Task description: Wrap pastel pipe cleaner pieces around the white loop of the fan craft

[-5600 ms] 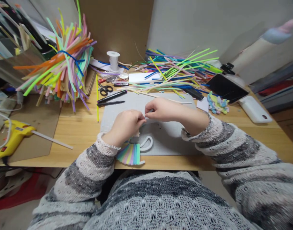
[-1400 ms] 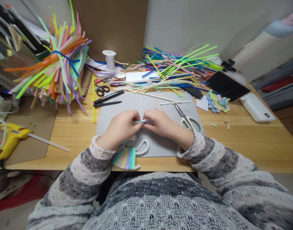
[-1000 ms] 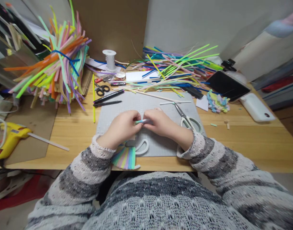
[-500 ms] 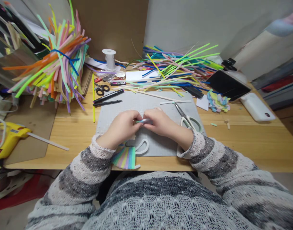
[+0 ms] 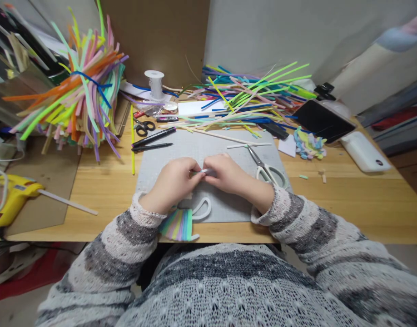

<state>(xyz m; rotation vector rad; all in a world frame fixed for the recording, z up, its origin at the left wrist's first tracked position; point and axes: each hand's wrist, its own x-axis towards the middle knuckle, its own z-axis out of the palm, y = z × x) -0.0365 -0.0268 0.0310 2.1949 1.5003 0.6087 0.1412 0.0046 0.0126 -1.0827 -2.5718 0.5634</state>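
My left hand point(image 5: 179, 179) and my right hand point(image 5: 227, 172) meet over the grey cutting mat point(image 5: 222, 204), fingertips touching. Both are closed in a pinch on a small pale pipe cleaner piece point(image 5: 207, 171), mostly covered by the fingers. Below my left wrist lies a fan-shaped piece of pastel-striped pipe cleaners point(image 5: 179, 225), partly under the sleeve. Beside it, a white pipe cleaner loop point(image 5: 208, 210) rests at the mat's front edge. Scissors with pale green handles point(image 5: 263, 167) lie near my right wrist, their blades by a white pipe cleaner point(image 5: 252, 146).
A big bundle of coloured pipe cleaners point(image 5: 81, 91) stands at left, above a yellow glue gun point(image 5: 19, 195). Black pens point(image 5: 156, 138), small black scissors point(image 5: 143, 127) and a white spool point(image 5: 156, 86) sit behind. Loose pipe cleaners point(image 5: 259, 93), a phone point(image 5: 322, 121) and curled pastel pieces point(image 5: 309, 143) are right.
My fingers have shifted slightly around the small piece, and less of its coloured part shows between them. Everything on the table stays in place; the view moves very slightly.
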